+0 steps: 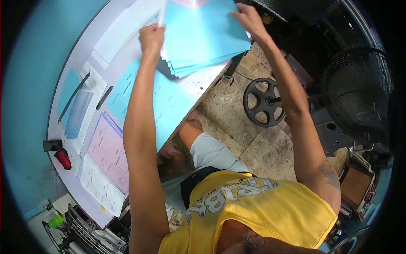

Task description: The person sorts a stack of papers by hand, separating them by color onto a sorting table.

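A thick stack of light blue paper [205, 36] is held up above the far part of the table, with a bit of pink showing near its top edge. My left hand [151, 39] is closed on the stack's left side. On the opposite side, my right hand [250, 19] grips the right edge between thumb and fingers. Below the stack, blue printed forms [171, 99] lie flat on the table, partly covered by my left forearm. White printed sheets [202, 81] show beneath the stack near the table's edge.
Pink forms [109, 146], white forms [101, 186], a dark ruler-like strip [74, 97] and a red-and-black object [63, 159] lie on the table [72, 59]. On the right are a black handwheel [265, 102] and a fan [357, 93].
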Motion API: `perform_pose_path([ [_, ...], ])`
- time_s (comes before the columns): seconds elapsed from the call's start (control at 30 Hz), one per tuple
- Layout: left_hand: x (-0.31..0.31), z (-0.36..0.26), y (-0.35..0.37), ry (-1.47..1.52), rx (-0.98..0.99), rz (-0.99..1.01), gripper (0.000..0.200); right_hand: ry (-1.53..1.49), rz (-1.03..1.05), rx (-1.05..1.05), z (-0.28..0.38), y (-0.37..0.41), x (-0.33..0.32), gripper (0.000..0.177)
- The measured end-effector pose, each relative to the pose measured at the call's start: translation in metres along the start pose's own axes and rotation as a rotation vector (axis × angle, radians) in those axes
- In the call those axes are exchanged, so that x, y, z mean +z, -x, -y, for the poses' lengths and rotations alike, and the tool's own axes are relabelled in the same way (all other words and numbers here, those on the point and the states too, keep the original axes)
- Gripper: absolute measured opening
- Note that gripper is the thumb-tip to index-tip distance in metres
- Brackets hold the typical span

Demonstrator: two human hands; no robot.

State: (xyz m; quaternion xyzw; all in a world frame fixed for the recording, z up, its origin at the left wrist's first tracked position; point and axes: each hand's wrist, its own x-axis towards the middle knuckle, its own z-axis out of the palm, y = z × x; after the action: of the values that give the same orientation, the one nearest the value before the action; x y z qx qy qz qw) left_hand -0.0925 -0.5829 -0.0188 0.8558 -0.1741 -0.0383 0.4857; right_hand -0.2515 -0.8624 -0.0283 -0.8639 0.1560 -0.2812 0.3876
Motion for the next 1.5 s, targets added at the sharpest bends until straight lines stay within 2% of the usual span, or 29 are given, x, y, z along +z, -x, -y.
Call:
perform_pose_path([
  [0.03, -0.005, 0.007, -0.003, 0.303, -0.015, -0.080, 0.024, -0.239, 0.023, 0.089, 0.007, 0.003, -0.012, 0.024],
  [0.1, -0.023, -0.005, 0.008, 0.642, 0.092, -0.040, 0.020, -0.626, 0.007, 0.041, 0.021, 0.004, -0.028, 0.039],
  [0.13, -0.030, -0.012, 0.020, 0.811, 0.143, -0.018, 0.017, -0.674, -0.081, -0.014, 0.028, 0.010, -0.031, 0.038],
  [0.2, -0.035, -0.013, 0.038, 0.882, 0.147, 0.048, 0.017, -0.751, -0.222, -0.073, 0.074, 0.033, -0.032, 0.032],
  [0.23, -0.032, -0.014, 0.046, 0.906, 0.201, 0.084, 0.021, -0.789, -0.293, -0.104, 0.088, 0.039, -0.032, 0.029],
  [0.27, -0.029, -0.016, 0.054, 0.931, 0.255, 0.122, 0.027, -0.683, -0.135, -0.133, 0.049, 0.040, -0.025, 0.032],
  [0.3, -0.021, -0.017, 0.057, 0.876, 0.294, 0.080, 0.031, -0.680, -0.086, -0.107, 0.038, 0.045, -0.015, 0.045],
  [0.37, -0.005, -0.011, 0.061, 0.764, 0.367, -0.001, 0.042, -0.509, -0.098, -0.061, 0.027, 0.059, -0.001, 0.049],
  [0.4, -0.003, -0.007, 0.058, 0.714, 0.383, 0.049, 0.053, -0.419, -0.187, -0.111, 0.026, 0.063, 0.004, 0.043],
  [0.5, 0.004, -0.005, 0.049, 0.675, 0.298, 0.032, 0.053, -0.393, -0.175, -0.106, 0.018, 0.058, 0.008, 0.046],
  [0.6, 0.002, -0.015, 0.042, 0.407, 0.323, -0.023, 0.051, -0.395, -0.209, -0.162, 0.015, 0.042, 0.015, 0.042],
  [0.7, -0.004, -0.026, 0.056, 0.499, 0.356, -0.135, 0.040, -0.448, -0.237, -0.091, 0.031, 0.049, 0.006, 0.041],
  [0.73, -0.002, -0.022, 0.055, 0.567, 0.360, -0.150, 0.038, -0.247, -0.170, 0.058, 0.054, 0.062, -0.009, 0.044],
  [0.8, 0.008, -0.002, 0.054, 0.707, 0.367, -0.182, 0.034, -0.392, -0.198, -0.049, 0.031, 0.064, 0.010, 0.048],
  [0.83, 0.016, 0.009, 0.054, 0.622, 0.364, -0.203, 0.034, -0.465, -0.209, -0.102, 0.017, 0.069, 0.023, 0.050],
  [0.9, 0.027, 0.025, 0.048, 0.444, 0.358, -0.250, 0.034, -0.294, -0.233, -0.113, 0.001, 0.073, 0.031, 0.053],
  [1.0, 0.017, 0.020, 0.040, 0.207, 0.489, -0.308, 0.033, -0.016, -0.283, -0.107, -0.005, 0.071, 0.025, 0.053],
  [1.03, 0.013, 0.015, 0.038, 0.132, 0.397, -0.275, 0.037, 0.085, -0.298, -0.135, 0.002, 0.068, 0.018, 0.052],
  [1.1, 0.003, -0.010, 0.051, 0.071, 0.214, -0.250, 0.047, -0.010, -0.196, -0.183, -0.003, 0.061, 0.012, 0.049],
  [1.13, 0.010, -0.006, 0.048, 0.017, 0.106, -0.240, 0.056, 0.114, -0.118, -0.145, -0.016, 0.058, 0.015, 0.049],
  [1.17, 0.016, -0.007, 0.050, -0.068, -0.004, -0.151, 0.064, 0.247, -0.049, -0.114, -0.025, 0.052, 0.018, 0.049],
  [1.2, 0.027, -0.007, 0.050, -0.244, -0.057, -0.075, 0.054, 0.386, 0.100, 0.026, -0.022, 0.050, 0.023, 0.045],
  [1.23, 0.035, -0.009, 0.047, -0.419, -0.143, 0.115, 0.061, 0.504, 0.150, 0.055, -0.010, 0.049, 0.029, 0.043],
  [1.3, 0.059, -0.003, 0.048, -0.671, -0.031, 0.147, 0.071, 0.753, 0.237, 0.126, 0.029, 0.056, 0.044, 0.040],
  [1.33, 0.066, -0.007, 0.050, -0.833, 0.023, 0.198, 0.072, 0.838, 0.185, 0.078, 0.044, 0.060, 0.052, 0.028],
  [1.37, 0.074, -0.010, 0.052, -0.994, 0.083, 0.253, 0.074, 0.877, 0.196, -0.023, 0.042, 0.059, 0.056, 0.025],
  [1.4, 0.081, -0.014, 0.055, -1.127, 0.118, 0.256, 0.062, 0.914, 0.206, -0.121, 0.035, 0.057, 0.063, 0.023],
  [1.47, 0.076, -0.013, 0.055, -1.115, 0.158, 0.253, 0.047, 0.917, 0.142, -0.331, 0.013, 0.049, 0.073, 0.019],
  [1.5, 0.065, -0.016, 0.055, -1.109, 0.179, 0.246, 0.041, 0.895, 0.109, -0.223, 0.012, 0.041, 0.069, 0.019],
])
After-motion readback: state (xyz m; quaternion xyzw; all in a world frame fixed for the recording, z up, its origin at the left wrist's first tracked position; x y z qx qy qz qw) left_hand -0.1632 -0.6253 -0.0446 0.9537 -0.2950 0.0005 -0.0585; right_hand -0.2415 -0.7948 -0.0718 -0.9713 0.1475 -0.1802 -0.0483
